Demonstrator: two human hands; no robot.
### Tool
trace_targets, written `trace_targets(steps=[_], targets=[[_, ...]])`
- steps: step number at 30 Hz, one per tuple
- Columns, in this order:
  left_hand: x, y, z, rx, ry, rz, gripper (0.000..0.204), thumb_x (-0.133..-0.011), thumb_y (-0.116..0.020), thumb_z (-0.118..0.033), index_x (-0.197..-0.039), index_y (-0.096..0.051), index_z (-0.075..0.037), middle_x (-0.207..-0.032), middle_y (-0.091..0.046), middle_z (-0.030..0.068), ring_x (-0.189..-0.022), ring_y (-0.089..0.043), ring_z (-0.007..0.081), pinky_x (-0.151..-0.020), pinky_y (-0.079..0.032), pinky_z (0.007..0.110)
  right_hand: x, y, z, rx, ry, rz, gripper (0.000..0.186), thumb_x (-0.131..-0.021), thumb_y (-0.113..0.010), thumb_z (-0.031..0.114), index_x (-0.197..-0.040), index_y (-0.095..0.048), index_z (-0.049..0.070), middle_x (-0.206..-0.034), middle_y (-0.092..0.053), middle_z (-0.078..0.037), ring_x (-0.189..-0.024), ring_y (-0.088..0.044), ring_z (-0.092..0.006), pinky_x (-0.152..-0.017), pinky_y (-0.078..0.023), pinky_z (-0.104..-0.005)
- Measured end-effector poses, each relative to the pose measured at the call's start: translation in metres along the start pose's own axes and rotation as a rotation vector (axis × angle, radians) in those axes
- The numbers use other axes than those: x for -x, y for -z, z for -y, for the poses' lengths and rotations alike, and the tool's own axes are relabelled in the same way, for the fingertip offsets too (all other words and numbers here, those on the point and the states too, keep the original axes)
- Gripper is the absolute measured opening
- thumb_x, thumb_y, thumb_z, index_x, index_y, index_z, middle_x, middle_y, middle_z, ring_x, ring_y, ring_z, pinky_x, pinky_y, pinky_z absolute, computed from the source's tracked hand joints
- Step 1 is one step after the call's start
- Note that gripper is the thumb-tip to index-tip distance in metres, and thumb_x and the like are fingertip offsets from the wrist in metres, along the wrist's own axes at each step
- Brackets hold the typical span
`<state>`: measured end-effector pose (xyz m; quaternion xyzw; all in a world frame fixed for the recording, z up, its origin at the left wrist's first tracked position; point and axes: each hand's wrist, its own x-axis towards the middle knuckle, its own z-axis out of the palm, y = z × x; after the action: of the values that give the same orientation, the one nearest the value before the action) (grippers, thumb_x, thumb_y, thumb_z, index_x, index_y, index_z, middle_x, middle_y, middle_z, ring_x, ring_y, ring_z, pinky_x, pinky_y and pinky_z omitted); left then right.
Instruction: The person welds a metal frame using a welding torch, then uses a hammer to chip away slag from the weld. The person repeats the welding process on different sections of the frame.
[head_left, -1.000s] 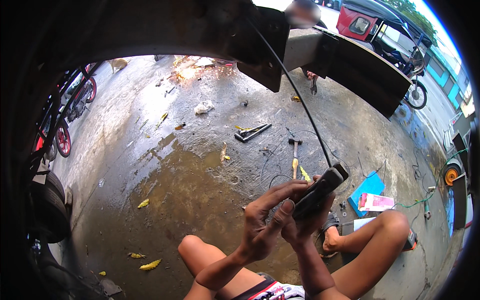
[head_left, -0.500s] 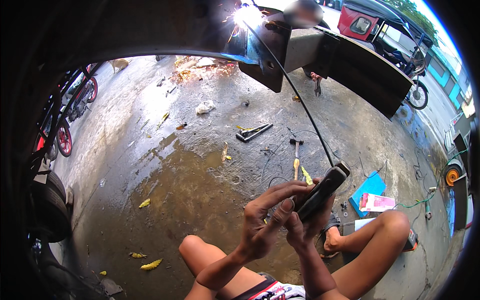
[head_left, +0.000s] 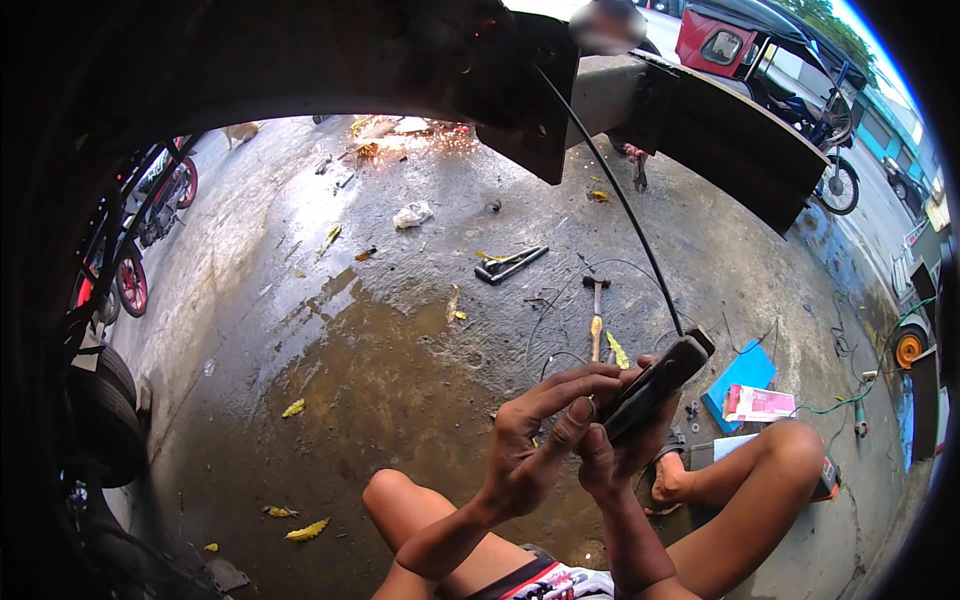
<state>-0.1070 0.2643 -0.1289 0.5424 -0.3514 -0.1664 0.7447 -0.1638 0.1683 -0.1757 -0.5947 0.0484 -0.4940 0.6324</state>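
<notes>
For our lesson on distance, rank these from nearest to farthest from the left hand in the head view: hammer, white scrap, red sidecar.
1. Hammer: floor, ahead and slightly right of the left hand.
2. White scrap: floor, farther ahead, to the left.
3. Red sidecar: background, upper right.

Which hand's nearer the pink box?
Right. The right hand is raised, left of the pink box; the left hand is farther left.

A long dark rod (head_left: 622, 193) slants upward from a tilted black holder (head_left: 652, 387).
</notes>
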Motion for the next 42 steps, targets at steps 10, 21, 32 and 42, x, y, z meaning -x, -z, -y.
trace_targets(steps=[10, 21, 32, 42], targets=[[-0.002, 0.002, 0.002, -0.057, -0.062, -0.021, 0.046, -0.103, -0.047, -0.032, -0.115, -0.068, 0.007, -0.123, -0.064, 0.0236, -0.117, -0.061, 0.0305, -0.101, -0.046, 0.042, -0.002, -0.003, -0.002, 0.025, 0.000, 0.029, 0.086, -0.076, -0.084, 0.031, -0.134, -0.031, -0.003, -0.104, -0.053, -0.006, -0.079, -0.055, -0.0101, -0.066, -0.046, -0.0241], [0.000, 0.000, -0.001, -0.079, -0.048, -0.033, 0.045, -0.102, -0.048, -0.032, -0.114, -0.069, 0.007, -0.123, -0.064, 0.0239, -0.116, -0.062, 0.0312, -0.102, -0.045, 0.042, 0.005, 0.002, -0.010, 0.047, 0.007, 0.029, 0.087, -0.075, -0.083, 0.029, -0.135, -0.031, -0.005, -0.107, -0.054, -0.009, -0.084, -0.057, -0.0129, -0.071, -0.048, -0.0262], [0.000, 0.000, 0.001, -0.065, -0.051, -0.056, 0.049, -0.103, -0.047, -0.036, -0.113, -0.069, 0.007, -0.123, -0.064, 0.0231, -0.117, -0.061, 0.0304, -0.103, -0.044, 0.042, -0.001, -0.003, -0.005, 0.043, 0.009, 0.043, 0.083, -0.076, -0.084, 0.031, -0.134, -0.033, -0.002, -0.105, -0.052, -0.007, -0.082, -0.056, -0.0113, -0.069, -0.048, -0.0252], [0.000, 0.001, 0.000, -0.099, -0.045, -0.062, 0.047, -0.102, -0.048, -0.034, -0.112, -0.070, 0.006, -0.123, -0.064, 0.0233, -0.117, -0.061, 0.0297, -0.103, -0.044, 0.042, -0.001, -0.002, -0.004, 0.018, -0.028, 0.063, 0.085, -0.076, -0.085, 0.028, -0.135, -0.033, -0.002, -0.107, -0.051, -0.006, -0.085, -0.055, -0.0099, -0.071, -0.047, -0.0238]])
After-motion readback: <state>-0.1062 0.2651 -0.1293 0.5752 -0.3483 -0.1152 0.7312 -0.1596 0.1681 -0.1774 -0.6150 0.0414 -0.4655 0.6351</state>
